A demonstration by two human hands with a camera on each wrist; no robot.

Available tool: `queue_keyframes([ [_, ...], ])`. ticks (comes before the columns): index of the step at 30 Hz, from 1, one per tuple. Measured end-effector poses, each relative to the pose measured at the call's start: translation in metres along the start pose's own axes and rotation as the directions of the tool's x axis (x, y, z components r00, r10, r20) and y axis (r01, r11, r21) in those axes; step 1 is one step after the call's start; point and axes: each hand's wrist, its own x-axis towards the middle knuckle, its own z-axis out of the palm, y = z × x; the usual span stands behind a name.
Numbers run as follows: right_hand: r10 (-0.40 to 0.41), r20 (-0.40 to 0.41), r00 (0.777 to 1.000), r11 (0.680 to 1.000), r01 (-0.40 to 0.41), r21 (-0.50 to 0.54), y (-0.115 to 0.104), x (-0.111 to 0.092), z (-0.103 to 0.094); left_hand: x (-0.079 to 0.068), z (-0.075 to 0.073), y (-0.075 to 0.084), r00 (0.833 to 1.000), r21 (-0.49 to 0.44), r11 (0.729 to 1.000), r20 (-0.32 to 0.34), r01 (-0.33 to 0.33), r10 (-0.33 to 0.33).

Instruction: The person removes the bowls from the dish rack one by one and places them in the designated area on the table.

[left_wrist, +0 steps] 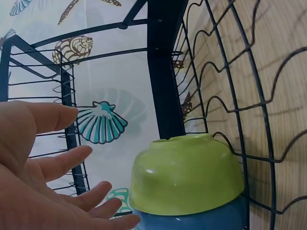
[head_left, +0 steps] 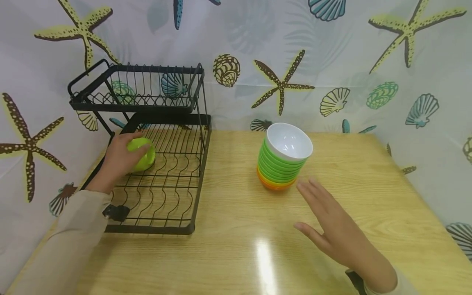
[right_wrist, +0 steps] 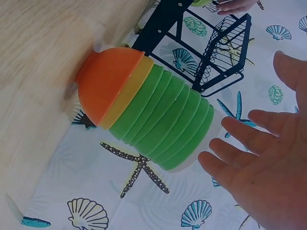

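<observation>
A lime-green bowl [head_left: 145, 157] sits upside down on the lower level of the black dish rack [head_left: 147, 228]. Beneath it in the left wrist view a blue bowl [left_wrist: 192, 222] shows in part. My left hand [head_left: 121, 157] is beside the lime-green bowl; its fingers are spread and stand apart from the bowl in the left wrist view. Towards the right stands a tilted stack of nested bowls [head_left: 282, 168], orange and yellow at the bottom, several green ones above, white on top. Close to that stack, my right hand [head_left: 341, 233] hovers with straight fingers, holding nothing.
The rack has an upper wire basket [head_left: 134, 107] overhanging the rear part of its lower level. A wooden table [head_left: 228, 246] carries everything. Behind and at both sides hangs a white cloth [head_left: 243, 24] printed with starfish and shells.
</observation>
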Motion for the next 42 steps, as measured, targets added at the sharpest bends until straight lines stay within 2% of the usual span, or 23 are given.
queue_keyframes([
  [3, 0.008, 0.021, 1.0, 1.0, -0.008, -0.008, 0.0, -0.001, 0.001, 0.002, 0.0, -0.005, 0.999, 0.031, 0.999, 0.039, 0.012, -0.013],
  [7, 0.026, 0.043, 0.999, 1.0, -0.026, -0.013, 0.0, -0.002, 0.001, 0.003, 0.002, -0.009, 0.998, 0.067, 0.996, 0.04, 0.054, -0.057],
  [14, 0.041, 0.082, 0.996, 0.999, -0.041, -0.006, 0.001, -0.003, 0.004, 0.003, 0.001, -0.011, 0.982, 0.013, 0.982, -0.014, 0.191, -0.191],
  [20, 0.039, 0.106, 0.994, 0.999, -0.039, 0.002, 0.001, -0.004, 0.004, 0.001, -0.004, -0.016, 0.968, -0.034, 0.967, 0.009, 0.251, -0.251],
  [28, 0.028, 0.115, 0.993, 1.0, -0.027, -0.003, 0.0, -0.004, 0.005, 0.002, -0.007, -0.025, 0.963, -0.035, 0.964, 0.056, 0.264, -0.262],
  [35, 0.016, 0.127, 0.992, 1.0, -0.014, -0.013, 0.0, -0.003, 0.004, -0.001, -0.004, -0.03, 0.968, -0.022, 0.968, -0.012, 0.249, -0.25],
  [42, 0.012, 0.133, 0.991, 1.0, -0.011, -0.012, 0.001, -0.003, 0.005, -0.002, -0.002, -0.031, 0.97, -0.021, 0.971, -0.04, 0.239, -0.239],
])
